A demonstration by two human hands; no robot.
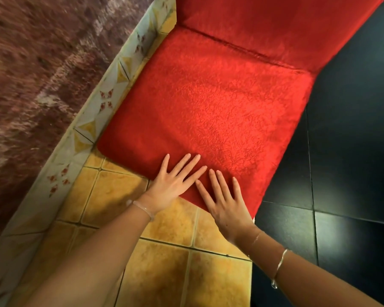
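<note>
A red plush cushion lies flat on a yellow tiled ledge, with a second red cushion butting against its far edge. My left hand rests flat on the near edge of the cushion, fingers straight and spread. Beside it, my right hand lies flat on the near right corner, fingers straight too. Both palms press down on the fabric. Each wrist wears a thin bracelet.
A patterned tile border runs along the left of the ledge, below a mottled brown wall. To the right, beyond the ledge's edge, lies a dark glossy tiled floor.
</note>
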